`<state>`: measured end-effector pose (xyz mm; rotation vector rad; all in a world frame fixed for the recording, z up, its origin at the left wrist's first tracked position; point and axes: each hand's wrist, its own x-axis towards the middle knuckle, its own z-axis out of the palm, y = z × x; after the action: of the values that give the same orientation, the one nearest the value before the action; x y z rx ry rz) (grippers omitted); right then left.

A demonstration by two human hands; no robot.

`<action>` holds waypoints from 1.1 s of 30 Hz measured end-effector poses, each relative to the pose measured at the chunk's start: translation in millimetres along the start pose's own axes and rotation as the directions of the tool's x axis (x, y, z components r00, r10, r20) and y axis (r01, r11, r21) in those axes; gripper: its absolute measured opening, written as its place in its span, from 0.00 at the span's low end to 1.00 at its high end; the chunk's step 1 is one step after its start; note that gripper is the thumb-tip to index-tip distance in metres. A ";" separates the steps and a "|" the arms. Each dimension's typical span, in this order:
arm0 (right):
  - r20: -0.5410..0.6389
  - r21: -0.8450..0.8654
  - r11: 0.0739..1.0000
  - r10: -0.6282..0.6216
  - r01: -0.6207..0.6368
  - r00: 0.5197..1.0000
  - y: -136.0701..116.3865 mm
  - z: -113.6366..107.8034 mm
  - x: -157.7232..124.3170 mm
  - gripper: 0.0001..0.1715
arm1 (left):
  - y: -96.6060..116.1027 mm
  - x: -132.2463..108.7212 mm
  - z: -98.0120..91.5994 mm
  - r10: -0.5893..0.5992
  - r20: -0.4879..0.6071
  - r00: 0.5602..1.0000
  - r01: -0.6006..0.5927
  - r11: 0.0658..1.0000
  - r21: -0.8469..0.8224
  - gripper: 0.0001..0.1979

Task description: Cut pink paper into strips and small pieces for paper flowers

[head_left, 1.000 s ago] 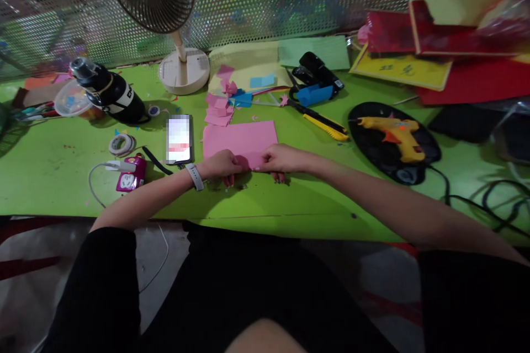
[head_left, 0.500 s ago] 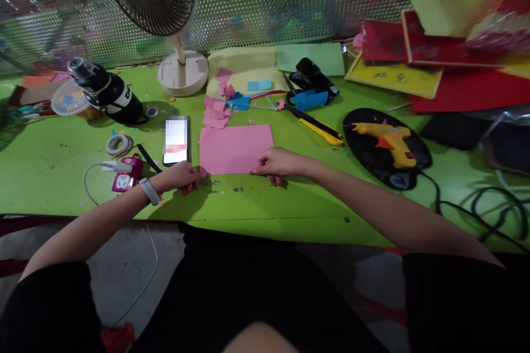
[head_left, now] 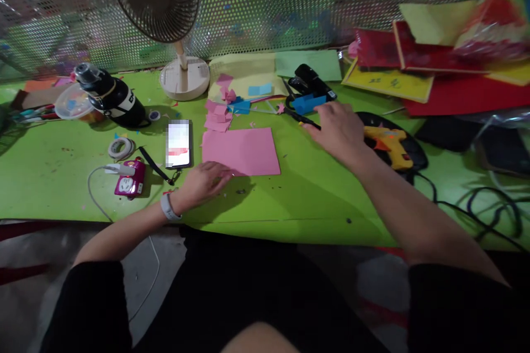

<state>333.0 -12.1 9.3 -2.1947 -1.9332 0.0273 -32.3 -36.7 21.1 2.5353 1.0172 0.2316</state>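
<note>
A pink paper sheet point(head_left: 244, 149) lies flat on the green table point(head_left: 49, 176). My left hand point(head_left: 202, 181), with a white watch on the wrist, rests with loosely spread fingers on the sheet's near left corner. My right hand point(head_left: 339, 131) is out to the right, its fingers curled down over the yellow utility knife point(head_left: 304, 119); only the knife's black end shows. The knife still lies on the table, between a black and blue tool point(head_left: 310, 91) and the yellow glue gun point(head_left: 391, 143).
A phone point(head_left: 179, 143), a tape roll point(head_left: 121, 148) and a pink charger point(head_left: 129, 183) lie left of the sheet. Behind stand a fan point(head_left: 184, 77) and a black bottle point(head_left: 111, 100). Pink scraps point(head_left: 217, 116), stacked coloured card point(head_left: 414, 77) and black cables point(head_left: 488, 204) are around.
My right hand left the sheet's near edge and moved right and away onto the utility knife. My left hand slid from the middle of the near edge to its left corner.
</note>
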 end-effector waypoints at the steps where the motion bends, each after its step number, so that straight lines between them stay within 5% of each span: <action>1: 0.019 -0.085 0.996 0.009 -0.008 1.000 7.7 2.0 4.3 0.21 | 2.9 5.1 9.7 0.099 0.029 0.995 -0.100 0.994 0.040 0.27; 4: 0.134 -0.164 0.986 0.005 0.018 0.991 21.6 14.5 9.4 0.18 | 6.3 17.0 38.4 0.257 0.106 0.961 -0.270 0.954 0.134 0.39; 8: 0.085 -0.136 0.988 -0.064 0.075 0.994 29.8 24.7 2.8 0.20 | 5.7 20.0 58.1 0.288 0.154 0.945 -0.314 0.930 0.189 0.46; 17: 0.325 -0.053 0.998 -0.004 0.022 0.946 26.2 -2.8 -5.0 0.23 | 7.8 19.2 55.1 0.303 0.132 0.944 -0.326 0.921 0.212 0.44; 22: 0.328 -0.001 0.993 0.115 -0.121 0.938 25.9 -11.2 -48.6 0.22 | 7.3 19.4 57.7 0.308 0.117 0.944 -0.327 0.923 0.205 0.45; 28: 0.271 0.294 0.956 -0.059 -0.024 0.961 50.4 -4.6 -111.5 0.24 | 5.6 20.1 58.3 0.313 0.101 0.944 -0.327 0.928 0.177 0.45; 33: 0.362 0.290 0.957 -0.093 -0.017 0.927 48.7 -5.3 -119.9 0.31 | 5.5 20.5 57.8 0.320 0.107 0.941 -0.334 0.927 0.168 0.45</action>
<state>365.1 -136.2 -9.4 -2.0642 -1.9985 0.7248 2.9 -43.4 -29.0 2.8521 0.6032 0.1338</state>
